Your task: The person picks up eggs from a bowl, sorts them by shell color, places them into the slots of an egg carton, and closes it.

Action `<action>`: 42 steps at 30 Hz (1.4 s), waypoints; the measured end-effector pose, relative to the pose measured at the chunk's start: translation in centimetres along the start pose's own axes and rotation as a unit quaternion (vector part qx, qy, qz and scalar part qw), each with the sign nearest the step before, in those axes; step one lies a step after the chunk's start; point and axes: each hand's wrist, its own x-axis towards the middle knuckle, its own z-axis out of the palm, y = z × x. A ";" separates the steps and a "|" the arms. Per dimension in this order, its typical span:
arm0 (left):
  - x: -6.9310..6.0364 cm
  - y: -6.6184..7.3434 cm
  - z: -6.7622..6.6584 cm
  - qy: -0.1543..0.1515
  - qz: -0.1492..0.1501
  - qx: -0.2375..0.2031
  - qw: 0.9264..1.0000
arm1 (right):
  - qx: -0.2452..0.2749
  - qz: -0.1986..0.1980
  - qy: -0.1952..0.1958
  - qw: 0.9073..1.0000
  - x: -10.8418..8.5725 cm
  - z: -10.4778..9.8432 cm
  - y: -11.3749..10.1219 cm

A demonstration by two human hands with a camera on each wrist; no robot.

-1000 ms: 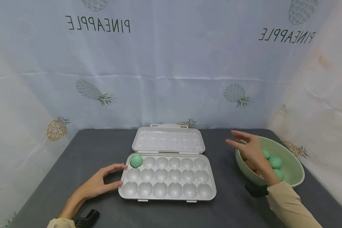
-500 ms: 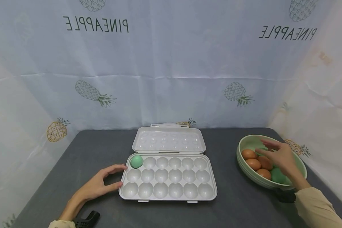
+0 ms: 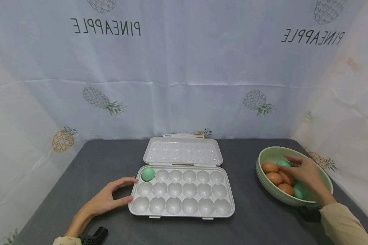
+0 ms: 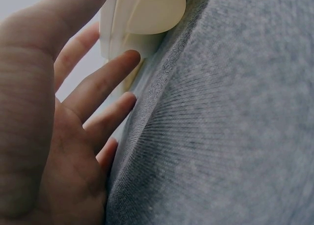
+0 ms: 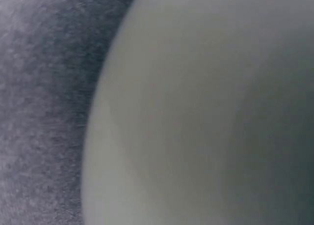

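A white egg carton (image 3: 181, 215) lies with its lid folded back, one green egg (image 3: 148, 174) in its far-left hollow. My left hand (image 3: 102, 200) rests at the carton's left side, thumb and fingers spread, tips at its rim. On the right, a pale green bowl (image 3: 326, 182) holds brown eggs (image 3: 274, 178) and green eggs (image 3: 301, 190). My right hand (image 3: 309, 173) reaches into it, thumb and fingers on either side of a green egg (image 3: 284, 163) at the back; a firm hold does not show. In the right wrist view only the bowl wall (image 5: 162, 112) appears.
The dark grey table (image 3: 113, 160) backs onto a pineapple-print curtain (image 3: 184, 61). The carton's open lid (image 3: 182, 151) lies toward the curtain. A black wrist strap (image 3: 93, 235) is on the left arm, another (image 3: 309, 214) under the right wrist.
My right hand has moved right from the bowl's left rim, then lowered among the eggs to a green one. My left hand has stayed at the carton.
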 end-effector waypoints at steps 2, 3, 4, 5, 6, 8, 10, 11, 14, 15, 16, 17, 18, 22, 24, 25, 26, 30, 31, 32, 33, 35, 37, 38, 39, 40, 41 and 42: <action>0.0 0.0 0.0 0.003 0.000 0.003 1.000 | -0.009 -0.018 0.011 1.000 0.2 0.2 0.0; 0.0 0.0 0.0 0.004 0.000 0.004 1.000 | -0.014 -0.028 0.015 0.999 0.3 0.4 0.0; -0.1 0.1 -0.1 0.004 0.000 0.003 1.000 | -0.022 -0.037 0.019 0.999 0.3 0.5 0.0; -0.1 0.1 -0.1 0.003 0.001 0.002 1.000 | -0.029 -0.046 0.020 0.998 0.4 0.6 0.0; -0.1 0.1 0.0 0.001 0.001 0.000 1.000 | -0.037 -0.054 0.017 0.998 0.5 0.8 0.1; -0.1 0.1 0.0 -0.001 0.003 -0.004 1.000 | -0.053 -0.071 0.011 0.996 0.6 1.0 0.1; 0.0 0.1 0.0 -0.002 0.004 -0.008 1.000 | -0.063 -0.076 0.007 0.995 0.7 1.1 0.1; 0.0 0.2 0.0 -0.002 0.004 -0.009 1.000 | -0.066 -0.077 0.009 0.995 0.8 1.2 0.1; 0.1 0.2 -0.1 0.001 0.000 -0.007 1.000 | -0.066 -0.079 0.028 0.994 0.9 1.3 0.2; 0.1 0.2 -0.1 0.001 -0.001 -0.006 1.000 | -0.066 -0.080 0.035 0.994 0.9 1.3 0.2; 0.1 0.2 -0.1 0.001 -0.003 -0.004 1.000 | -0.066 -0.080 0.041 0.994 0.9 1.4 0.2; 0.1 0.2 -0.1 0.000 -0.005 -0.002 1.000 | -0.066 -0.080 0.048 0.993 0.9 1.4 0.3; 0.1 0.3 -0.1 -0.001 -0.007 -0.001 1.000 | -0.065 -0.079 0.054 0.993 0.8 1.4 0.3; 0.1 0.3 -0.1 -0.002 -0.009 -0.001 1.000 | -0.038 -0.061 0.081 0.994 0.5 1.4 0.1; 0.1 0.3 -0.1 -0.003 -0.009 -0.002 1.000 | -0.015 -0.055 0.097 0.994 0.2 1.3 -0.2; 0.1 0.3 -0.1 -0.004 -0.009 -0.002 1.000 | -0.003 -0.052 0.105 0.993 0.1 1.3 -0.4; 0.1 0.3 -0.1 -0.004 -0.009 -0.002 1.000 | 0.009 -0.050 0.112 0.992 -0.1 1.2 -0.7; 0.1 0.4 -0.1 -0.009 -0.014 0.000 1.000 | 0.065 -0.025 0.131 0.989 -0.5 1.1 -2.0; 0.1 0.4 -0.1 -0.009 -0.014 0.000 1.000 | 0.080 -0.013 0.136 0.987 -0.6 1.1 -2.3; 0.1 0.4 -0.1 -0.010 -0.015 0.000 1.000 | 0.097 -0.001 0.138 0.986 -0.7 1.1 -2.9; 0.1 0.4 -0.1 -0.010 -0.016 0.000 1.000 | 0.115 0.011 0.139 0.984 -0.8 1.1 -3.5; 0.1 0.4 -0.1 -0.010 -0.017 -0.001 1.000 | 0.150 0.015 0.143 0.978 -1.0 1.3 -4.8; 0.1 0.4 -0.1 -0.009 -0.016 -0.002 1.000 | 0.180 0.004 0.149 0.972 -1.1 1.5 -6.3; 0.1 0.4 0.0 -0.010 -0.014 -0.001 1.000 | 0.197 -0.005 0.149 0.969 -1.2 1.7 -7.2; 0.1 0.4 0.0 -0.009 -0.013 -0.001 1.000 | 0.213 -0.018 0.149 0.965 -1.2 1.9 -7.9; 0.1 0.4 0.0 -0.008 -0.012 -0.001 1.000 | 0.224 -0.031 0.152 0.962 -1.2 2.2 -8.7; 0.1 0.4 0.0 -0.006 -0.011 -0.001 1.000 | 0.234 -0.043 0.150 0.960 -1.3 2.4 -9.5; 0.1 0.4 0.1 -0.006 -0.010 0.000 1.000 | 0.238 -0.053 0.146 0.959 -1.3 2.7 -10.3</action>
